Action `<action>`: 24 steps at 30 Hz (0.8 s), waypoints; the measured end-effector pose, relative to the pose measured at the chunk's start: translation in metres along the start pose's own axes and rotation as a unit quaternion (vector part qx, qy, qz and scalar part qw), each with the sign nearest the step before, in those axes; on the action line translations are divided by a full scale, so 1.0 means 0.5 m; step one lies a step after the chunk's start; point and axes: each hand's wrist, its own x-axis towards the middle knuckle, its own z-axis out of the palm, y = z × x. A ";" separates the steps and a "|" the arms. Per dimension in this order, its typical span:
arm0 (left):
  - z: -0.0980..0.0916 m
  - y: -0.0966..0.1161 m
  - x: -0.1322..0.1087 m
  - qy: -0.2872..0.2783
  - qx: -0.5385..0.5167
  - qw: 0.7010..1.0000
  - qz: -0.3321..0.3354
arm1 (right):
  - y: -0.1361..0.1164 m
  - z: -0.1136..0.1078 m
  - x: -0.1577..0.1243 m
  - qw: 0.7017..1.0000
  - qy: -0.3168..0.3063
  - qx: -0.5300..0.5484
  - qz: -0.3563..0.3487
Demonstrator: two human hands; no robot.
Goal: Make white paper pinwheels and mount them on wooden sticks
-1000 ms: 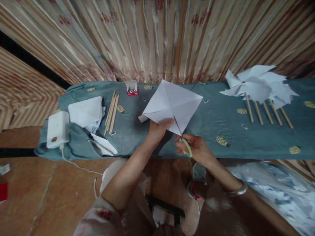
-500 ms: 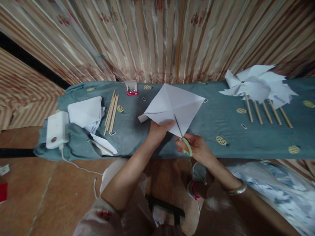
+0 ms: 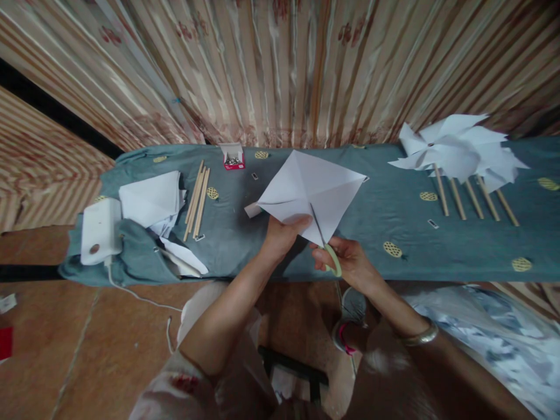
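A square sheet of white paper (image 3: 312, 181), creased along its diagonals, is held up above the cloth with one corner towards me. My left hand (image 3: 284, 233) pinches its lower left edge, thumb on top and the other fingers hidden beneath. In my right hand (image 3: 343, 259) are scissors with pale green handles (image 3: 335, 262), my fingers through the loops. Their dark blade lies over the paper, running from the near corner in towards the centre. A cut also shows at the sheet's left corner. A small pale rolled piece (image 3: 252, 210) lies beside that corner.
On the green cloth-covered table (image 3: 280, 268), wooden sticks (image 3: 198, 201), a red box of metal pins (image 3: 234, 158), stacked white paper (image 3: 151, 198) and a white corded device (image 3: 101, 230) lie left. White paper pinwheels (image 3: 459, 149) on sticks lie right. A striped curtain (image 3: 280, 70) hangs behind.
Almost nothing differs. The paper, both hands and the scissors keep nearly the same position, and the view has shifted very slightly.
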 end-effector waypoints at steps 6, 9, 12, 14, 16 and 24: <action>0.003 0.007 -0.005 -0.001 0.000 1.000 -0.013 | 0.001 0.002 0.002 1.000 0.008 0.005 0.003; 0.004 0.010 -0.007 -0.002 0.003 1.000 -0.017 | 0.007 0.000 0.003 1.000 0.005 0.010 0.004; 0.002 0.009 -0.005 0.002 -0.001 1.000 -0.021 | 0.014 -0.003 0.004 1.000 0.000 0.008 -0.003; 0.002 0.008 -0.003 0.002 -0.006 1.000 -0.022 | 0.017 -0.004 0.005 1.000 0.002 0.011 -0.006; 0.002 0.008 -0.003 0.002 -0.009 1.000 -0.020 | 0.019 -0.005 0.005 1.000 0.004 0.014 -0.005; 0.001 0.010 -0.006 0.011 -0.011 1.000 -0.022 | 0.013 0.000 0.005 1.000 0.007 0.011 -0.016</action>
